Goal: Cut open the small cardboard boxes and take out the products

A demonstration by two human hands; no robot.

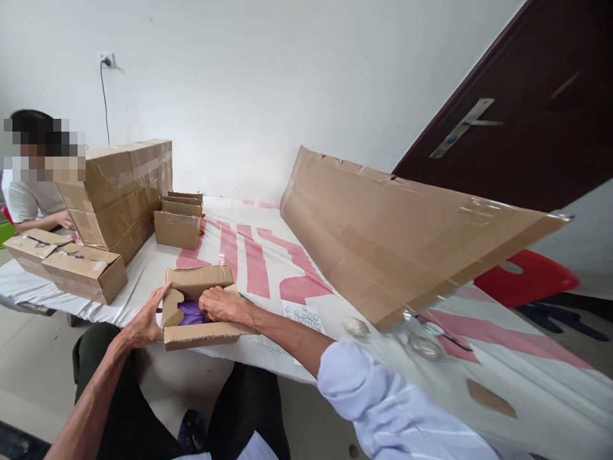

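Note:
An open cardboard box [201, 335] rests at the near edge of the table, flaps raised. Inside it lies something purple [191, 313], smooth and soft-looking like a bag or wrapping; its kind is unclear. My left hand [147, 319] grips the box's left end, thumb at the upper corner and fingers along the side. Over the box's right half, my right hand [226, 305] is closed with its knuckles up, reaching in against the purple material. Its fingertips are hidden, so what they pinch cannot be made out.
Taped cartons [119, 191] form a stack at the left, with closed long boxes [86, 265] before it. Folded cardboard pieces [177, 229] stand behind my box. A large cardboard sheet [383, 236] leans at the right. Beyond the stack sits another person [38, 191].

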